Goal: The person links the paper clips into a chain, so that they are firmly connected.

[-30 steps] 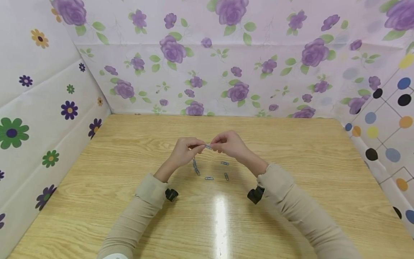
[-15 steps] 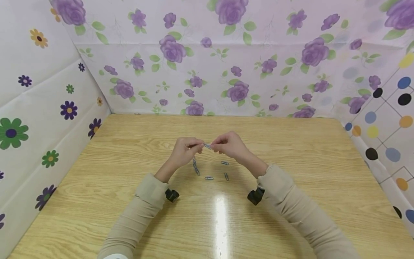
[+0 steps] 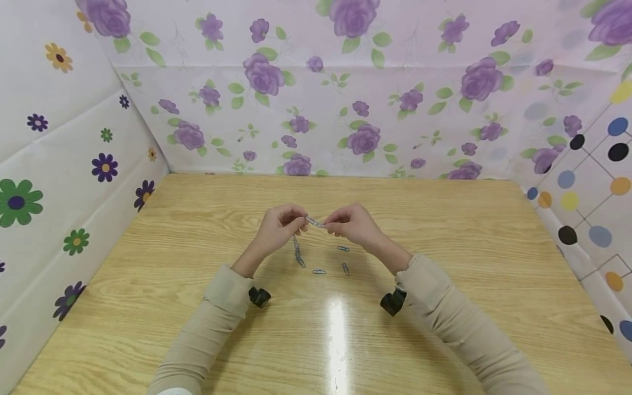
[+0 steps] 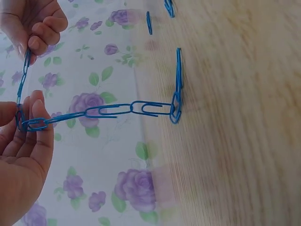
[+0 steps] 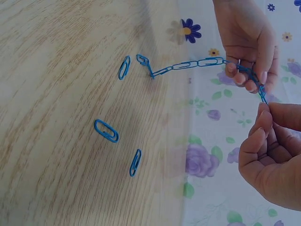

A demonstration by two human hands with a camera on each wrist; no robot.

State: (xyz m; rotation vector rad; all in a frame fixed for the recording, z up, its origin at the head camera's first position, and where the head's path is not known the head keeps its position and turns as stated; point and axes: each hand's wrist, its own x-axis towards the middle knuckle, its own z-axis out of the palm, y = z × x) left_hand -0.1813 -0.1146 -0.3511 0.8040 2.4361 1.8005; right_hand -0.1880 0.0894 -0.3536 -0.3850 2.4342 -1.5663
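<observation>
A chain of linked blue paper clips (image 4: 132, 108) runs down from my left hand (image 3: 280, 229), its lower end on the wooden table. My left thumb and fingers pinch the chain, and part of it lies across those fingers in the left wrist view. With thumb and fingertips, my right hand (image 3: 359, 226) grips the chain's other end. Between both hands a short stretch of clips (image 3: 316, 222) spans the gap above the table. The clip ends inside the fingertips are hidden.
Three loose paper clips lie on the table: one near the chain's foot (image 3: 319, 272), another clip (image 3: 345, 269) to its right, and a third clip (image 3: 343, 249) farther back. Flowered cloth (image 3: 316, 120) backs the table (image 3: 444, 329), with patterned cloth at both sides.
The hands have drawn slightly apart, the left one up and left, the right one a little right. More of the clip chain now shows between them. The loose clips have stayed put.
</observation>
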